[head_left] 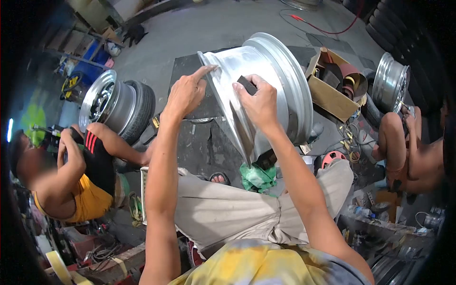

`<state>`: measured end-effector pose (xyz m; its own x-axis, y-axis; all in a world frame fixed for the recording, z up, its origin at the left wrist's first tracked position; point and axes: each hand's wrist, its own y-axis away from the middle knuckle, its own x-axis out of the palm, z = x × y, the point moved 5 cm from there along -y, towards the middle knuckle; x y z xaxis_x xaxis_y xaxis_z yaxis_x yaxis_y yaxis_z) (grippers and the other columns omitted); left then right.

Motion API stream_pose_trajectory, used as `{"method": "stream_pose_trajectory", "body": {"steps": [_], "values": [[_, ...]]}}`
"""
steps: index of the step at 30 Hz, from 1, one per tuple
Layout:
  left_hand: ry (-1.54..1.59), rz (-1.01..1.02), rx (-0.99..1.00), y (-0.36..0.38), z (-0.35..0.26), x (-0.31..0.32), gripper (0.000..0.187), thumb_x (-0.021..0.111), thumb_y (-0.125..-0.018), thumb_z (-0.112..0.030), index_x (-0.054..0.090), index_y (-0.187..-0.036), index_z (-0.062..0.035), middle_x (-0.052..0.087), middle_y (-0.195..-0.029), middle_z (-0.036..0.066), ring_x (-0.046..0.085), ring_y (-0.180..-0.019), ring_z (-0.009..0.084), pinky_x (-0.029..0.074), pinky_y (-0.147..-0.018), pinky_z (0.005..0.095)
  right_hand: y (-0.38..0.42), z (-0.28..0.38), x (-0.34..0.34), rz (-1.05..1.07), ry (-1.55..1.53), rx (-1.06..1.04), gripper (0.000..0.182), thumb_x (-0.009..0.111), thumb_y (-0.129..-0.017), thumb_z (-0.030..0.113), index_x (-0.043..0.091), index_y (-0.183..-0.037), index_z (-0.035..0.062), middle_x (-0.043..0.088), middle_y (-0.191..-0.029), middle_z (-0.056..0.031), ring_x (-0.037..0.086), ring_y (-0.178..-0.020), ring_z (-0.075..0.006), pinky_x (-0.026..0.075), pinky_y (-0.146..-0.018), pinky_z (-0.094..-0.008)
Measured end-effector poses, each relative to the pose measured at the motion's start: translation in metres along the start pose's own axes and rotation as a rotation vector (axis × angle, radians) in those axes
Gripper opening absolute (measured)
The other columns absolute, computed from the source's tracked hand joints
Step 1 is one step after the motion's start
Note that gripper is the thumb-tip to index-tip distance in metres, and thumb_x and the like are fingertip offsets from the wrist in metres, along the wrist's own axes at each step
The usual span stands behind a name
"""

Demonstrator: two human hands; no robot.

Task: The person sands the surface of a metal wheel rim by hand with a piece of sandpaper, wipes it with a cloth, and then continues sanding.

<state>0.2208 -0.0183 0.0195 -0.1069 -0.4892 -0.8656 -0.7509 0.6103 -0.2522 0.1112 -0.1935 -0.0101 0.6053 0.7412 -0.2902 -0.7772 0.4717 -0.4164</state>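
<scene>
Dark block (246,85) — in right grip (260,100), near rim (251,59)

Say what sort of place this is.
Probably a wheel repair workshop: a large silver metal wheel rim, stacked black rubber tires at right, and a brown cardboard box holding reddish-brown sheets, perhaps sandpaper.

the shirt (251,266) is blotched yellow and grey, plain grey toward the right sleeve (339,261). the trousers (218,204) are off-white, loose and creased, seamed down the middle. a dark sandal (227,179) leaves toes showing. left hand (186,95) and right hand (260,102) are bare.
</scene>
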Motion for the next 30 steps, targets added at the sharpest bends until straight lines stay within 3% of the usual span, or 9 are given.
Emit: {"method": "stream_pose_trajectory", "body": {"steps": [2, 4, 8, 10, 12, 15, 18, 19, 30], "values": [[0.035, -0.067, -0.007, -0.009, 0.016, 0.006, 0.046, 0.048, -0.097, -0.01, 0.061, -0.141, -0.0088, 0.065, -0.069, 0.01, 0.065, -0.063, 0.0162, 0.053, -0.064, 0.033, -0.004, 0.006, 0.003, 0.019, -0.024, 0.058, 0.027, 0.078, -0.087, 0.021, 0.07, -0.092, -0.004, 0.071, -0.081, -0.0215, 0.071, -0.078, -0.0366, 0.053, -0.077, -0.0433], [0.592, -0.307, -0.231, -0.017, 0.024, 0.01, 0.039, 0.049, -0.102, -0.017, 0.062, -0.136, -0.0026, 0.069, -0.08, 0.009, 0.066, -0.067, 0.0147, 0.054, -0.063, 0.0298, -0.003, 0.008, 0.006, 0.01, -0.001, 0.102, 0.027, 0.078, -0.087, 0.022, 0.07, -0.088, -0.0037, 0.07, -0.077, -0.02, 0.07, -0.074, -0.0341, 0.052, -0.074, -0.0429], [0.897, -0.083, -0.513, -0.045, 0.032, 0.042, 0.051, 0.053, -0.101, -0.036, 0.065, -0.106, 0.0124, 0.069, -0.077, 0.015, 0.067, -0.058, 0.0211, 0.053, -0.051, 0.0356, -0.002, 0.005, 0.009, 0.011, 0.194, 0.03, 0.034, 0.077, -0.089, 0.028, 0.07, -0.087, -0.0051, 0.069, -0.078, -0.0235, 0.068, -0.075, -0.0403, 0.051, -0.075, -0.0472], [0.852, -0.237, -0.47, -0.057, 0.033, 0.057, 0.057, 0.049, -0.102, -0.041, 0.066, -0.092, 0.0131, 0.066, -0.071, 0.013, 0.065, -0.056, 0.0212, 0.05, -0.051, 0.0368, -0.003, 0.002, 0.012, 0.027, 0.211, 0.034, 0.036, 0.076, -0.09, 0.029, 0.069, -0.086, -0.0055, 0.069, -0.078, -0.0247, 0.068, -0.075, -0.0429, 0.05, -0.076, -0.0487], [0.873, -0.306, -0.494, -0.056, 0.038, 0.066, 0.059, 0.047, -0.102, -0.042, 0.067, -0.085, 0.0118, 0.065, -0.069, 0.013, 0.063, -0.056, 0.0219, 0.048, -0.052, 0.039, -0.008, 0.008, 0.016, -0.057, 0.241, -0.12, 0.038, 0.079, -0.089, 0.031, 0.067, -0.081, -0.0041, 0.063, -0.064, -0.0175, 0.056, -0.056, -0.0253, 0.048, -0.061, -0.0404], [0.838, -0.194, -0.449, -0.059, 0.044, 0.069, 0.059, 0.046, -0.101, -0.04, 0.068, -0.079, 0.01, 0.067, -0.071, 0.018, 0.065, -0.059, 0.0243, 0.05, -0.057, 0.0414, -0.019, 0.014, 0.028, -0.02, 0.231, -0.124, 0.036, 0.076, -0.09, 0.029, 0.066, -0.081, -0.0043, 0.063, -0.068, -0.0202, 0.06, -0.062, -0.0334, 0.048, -0.065, -0.0433], [0.831, -0.187, -0.475, -0.06, 0.043, 0.07, 0.049, 0.05, -0.104, -0.039, 0.066, -0.091, 0.0057, 0.056, -0.067, 0.003, 0.051, -0.056, 0.0133, 0.04, -0.052, 0.0348, -0.009, 0.011, 0.023, -0.029, 0.279, -0.143, 0.032, 0.075, -0.091, 0.025, 0.066, -0.082, -0.0044, 0.066, -0.072, -0.0225, 0.065, -0.069, -0.0412, 0.049, -0.069, -0.0465], [0.826, -0.19, -0.493, -0.059, 0.041, 0.069, 0.061, 0.046, -0.1, -0.041, 0.069, -0.084, 0.0134, 0.07, -0.076, 0.023, 0.07, -0.068, 0.0296, 0.053, -0.067, 0.0444, -0.005, 0.011, 0.02, -0.027, 0.264, -0.109, 0.032, 0.075, -0.09, 0.025, 0.065, -0.081, -0.0042, 0.066, -0.072, -0.0223, 0.065, -0.068, -0.0417, 0.049, -0.069, -0.0468], [0.721, -0.233, -0.476, -0.055, 0.04, 0.076, 0.065, 0.045, -0.097, -0.042, 0.07, -0.102, 0.0177, 0.071, -0.097, 0.036, 0.072, -0.1, 0.0448, 0.053, -0.091, 0.0496, 0.002, 0.009, 0.022, -0.062, 0.296, -0.156, 0.028, 0.075, -0.089, 0.021, 0.061, -0.081, -0.0028, 0.064, -0.074, -0.0227, 0.063, -0.071, -0.0421, 0.047, -0.07, -0.0475]]}}
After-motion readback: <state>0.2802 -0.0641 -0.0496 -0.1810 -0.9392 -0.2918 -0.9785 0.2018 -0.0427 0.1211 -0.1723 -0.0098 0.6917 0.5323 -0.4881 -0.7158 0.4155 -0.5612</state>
